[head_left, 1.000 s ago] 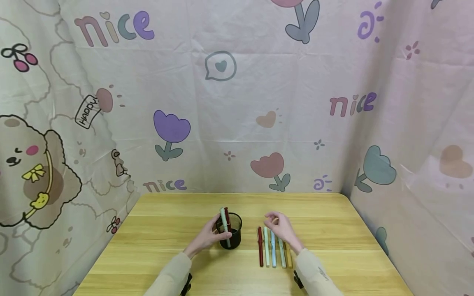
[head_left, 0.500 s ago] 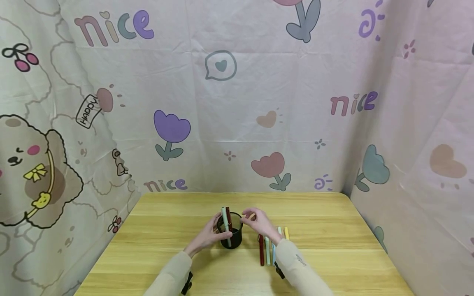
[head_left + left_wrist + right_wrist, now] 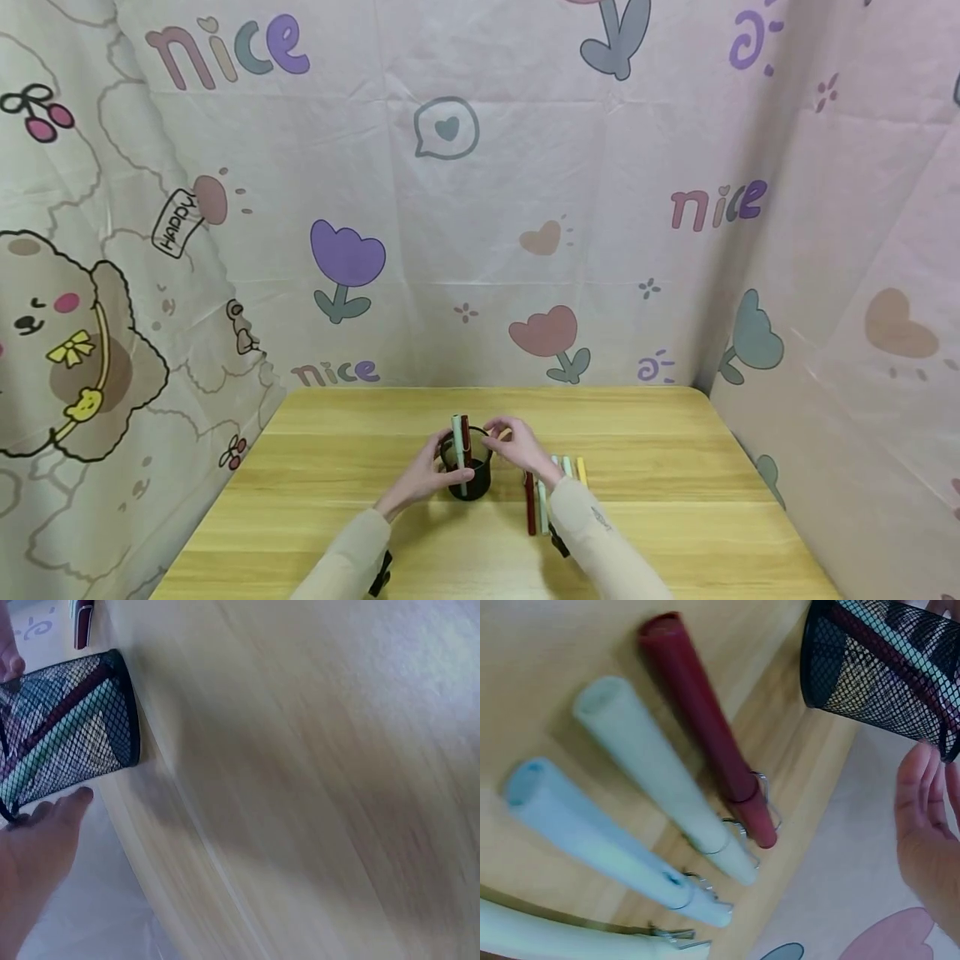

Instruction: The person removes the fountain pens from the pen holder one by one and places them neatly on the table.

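My left hand (image 3: 420, 479) grips a black mesh pen holder (image 3: 474, 483), with its thumb along the near side. Inside lean a pale green pen (image 3: 457, 433) and a dark red pen (image 3: 466, 433). At the holder's right, my right hand (image 3: 519, 443) touches the rim with loosely bent fingers and has no pen in it. Beneath that wrist lies a row of capped pens: a dark red one (image 3: 705, 720), a pale green one (image 3: 660, 772), a light blue one (image 3: 607, 840), a whitish-green one (image 3: 562, 930) and a yellow one (image 3: 581, 471). The right forearm partly hides the row in the head view.
The light wooden table (image 3: 337, 450) carries the holder and the pens. A printed cloth (image 3: 450, 208) hangs behind it and along both sides. Dark bands (image 3: 381, 575) sit at both sleeves.
My right hand has moved left from above the pen row to the holder's rim. My left hand stays on the holder, and the two pens inside now stand slightly more upright.
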`<state>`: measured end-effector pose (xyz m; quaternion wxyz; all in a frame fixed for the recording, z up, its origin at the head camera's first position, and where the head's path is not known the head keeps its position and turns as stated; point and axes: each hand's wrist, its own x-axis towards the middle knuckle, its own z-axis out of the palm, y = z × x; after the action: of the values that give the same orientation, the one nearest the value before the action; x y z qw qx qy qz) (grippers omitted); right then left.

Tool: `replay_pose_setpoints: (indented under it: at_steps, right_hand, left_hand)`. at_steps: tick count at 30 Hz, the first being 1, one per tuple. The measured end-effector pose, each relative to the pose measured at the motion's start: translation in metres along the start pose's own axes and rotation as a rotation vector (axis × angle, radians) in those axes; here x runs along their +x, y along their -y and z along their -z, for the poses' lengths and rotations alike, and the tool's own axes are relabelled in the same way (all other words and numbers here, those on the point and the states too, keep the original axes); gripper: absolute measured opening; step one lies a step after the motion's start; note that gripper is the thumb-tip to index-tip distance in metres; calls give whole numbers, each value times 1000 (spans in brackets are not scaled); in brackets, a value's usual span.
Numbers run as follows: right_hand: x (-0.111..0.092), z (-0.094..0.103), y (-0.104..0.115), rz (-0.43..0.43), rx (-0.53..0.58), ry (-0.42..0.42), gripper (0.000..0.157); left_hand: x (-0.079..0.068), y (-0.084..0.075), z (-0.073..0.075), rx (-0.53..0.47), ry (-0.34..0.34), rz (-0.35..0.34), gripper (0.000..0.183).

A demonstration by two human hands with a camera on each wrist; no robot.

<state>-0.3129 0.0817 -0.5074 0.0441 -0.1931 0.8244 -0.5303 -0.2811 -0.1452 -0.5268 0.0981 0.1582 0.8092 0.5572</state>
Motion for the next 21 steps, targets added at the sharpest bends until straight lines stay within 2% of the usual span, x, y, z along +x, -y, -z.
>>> replay_pose_setpoints:
  at_steps: [4, 13, 18, 21]
  right_hand:
    - [9, -2, 4, 15, -69, -10, 32]
    - [25, -10, 5, 48, -102, 7, 31]
    - [28, -13, 4, 58, -105, -4, 24]
    - [28, -15, 3, 43, -97, -2, 26]
  left_hand:
    - [2, -1, -3, 11, -18, -12, 94]
    - [3, -1, -1, 41, 3, -14, 93]
    - [4, 0, 0, 27, 10, -12, 93]
    - [4, 0, -1, 21, 13, -11, 93]
